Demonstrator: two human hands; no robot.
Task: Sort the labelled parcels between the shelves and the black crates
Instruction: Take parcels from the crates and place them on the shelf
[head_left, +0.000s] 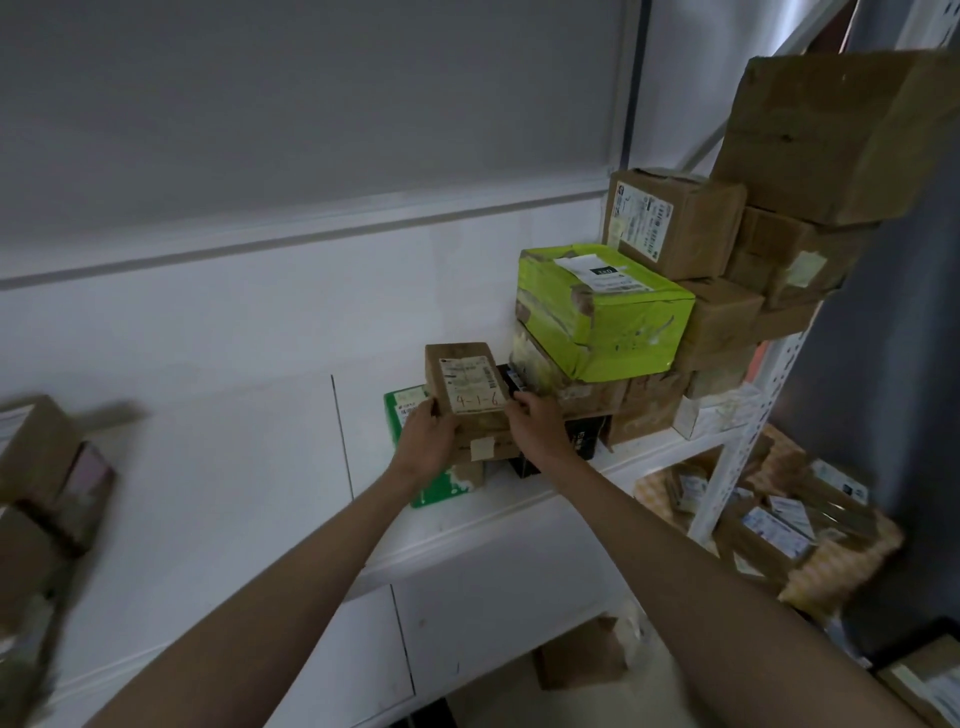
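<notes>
White shelf (519, 512): carries green box (402, 415), black box (582, 439), stacked brown cartons (644, 402), white box (711, 413) at right.

wall (260, 322): white, grey upper panel | shelf upright (748, 441): white perforated metal | light: dim

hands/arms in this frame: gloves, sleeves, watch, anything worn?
Nothing worn that shows. The left hand and the right hand are both bare, no gloves. Both forearms are bare right down to the bottom edge of the picture, with no sleeve cuff in view. No watch, band or ring is visible at either wrist, though the picture is dim and slightly blurred.
</notes>
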